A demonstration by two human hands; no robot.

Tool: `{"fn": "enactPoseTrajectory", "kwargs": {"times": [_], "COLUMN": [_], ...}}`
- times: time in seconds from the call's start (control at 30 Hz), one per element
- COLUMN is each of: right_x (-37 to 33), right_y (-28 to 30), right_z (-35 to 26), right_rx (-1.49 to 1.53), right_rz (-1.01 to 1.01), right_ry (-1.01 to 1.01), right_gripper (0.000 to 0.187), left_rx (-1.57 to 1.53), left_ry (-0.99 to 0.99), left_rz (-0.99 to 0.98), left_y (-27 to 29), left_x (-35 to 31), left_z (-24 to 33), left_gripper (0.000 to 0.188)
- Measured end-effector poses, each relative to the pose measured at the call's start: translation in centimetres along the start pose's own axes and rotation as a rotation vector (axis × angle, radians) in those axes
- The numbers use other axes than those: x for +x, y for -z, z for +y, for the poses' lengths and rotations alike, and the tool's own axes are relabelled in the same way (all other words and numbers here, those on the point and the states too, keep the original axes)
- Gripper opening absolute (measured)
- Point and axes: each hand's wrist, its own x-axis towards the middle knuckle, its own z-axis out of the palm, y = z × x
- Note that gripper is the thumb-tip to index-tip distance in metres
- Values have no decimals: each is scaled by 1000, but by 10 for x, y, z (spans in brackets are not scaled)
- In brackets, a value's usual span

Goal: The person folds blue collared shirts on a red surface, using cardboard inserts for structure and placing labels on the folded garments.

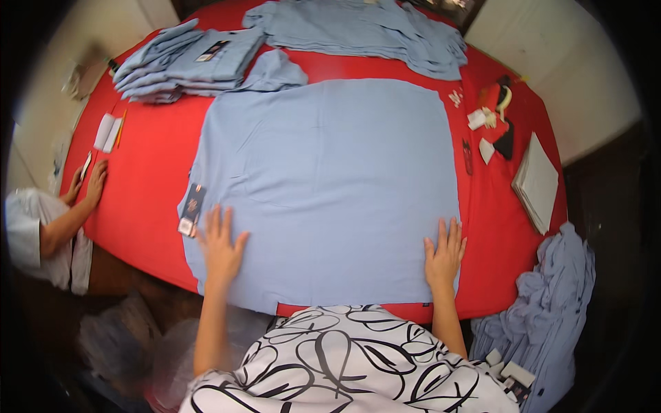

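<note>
A light blue shirt (330, 179) lies spread flat on the red-covered table in front of me, its body making a broad panel. My left hand (222, 244) rests flat on the cloth near its left edge, fingers apart. Just beyond those fingertips a dark hang tag (192, 208) with a white lower end lies on the shirt's left side. Flat on the cloth near its right edge is my right hand (443, 253), fingers extended. Neither hand grips anything. The shirt's near edge reaches the table's front edge, by my body.
Folded blue shirts (206, 62) sit far left; a longer stack (358, 34) lies at the back. At right are white boards (537, 182), a tape roll (505, 103) and small scissors (467, 157). More blue garments (544, 310) hang lower right. Another person's hands (89, 184) rest at left.
</note>
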Motion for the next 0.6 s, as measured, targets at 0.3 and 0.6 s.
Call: {"fn": "enactPoseTrajectory", "kwargs": {"times": [0.3,0.6], "right_x": [81,221], "right_y": [49,14], "right_z": [63,330], "right_rx": [104,-375], "right_rz": [210,-321], "right_ry": [-185,-565], "right_gripper": [38,79], "left_rx": [46,67], "left_ry": [285,43], "left_rz": [165,146], "left_y": [-2,-51], "left_x": [53,157], "left_z": [-86,-112], "left_gripper": [39,56]}}
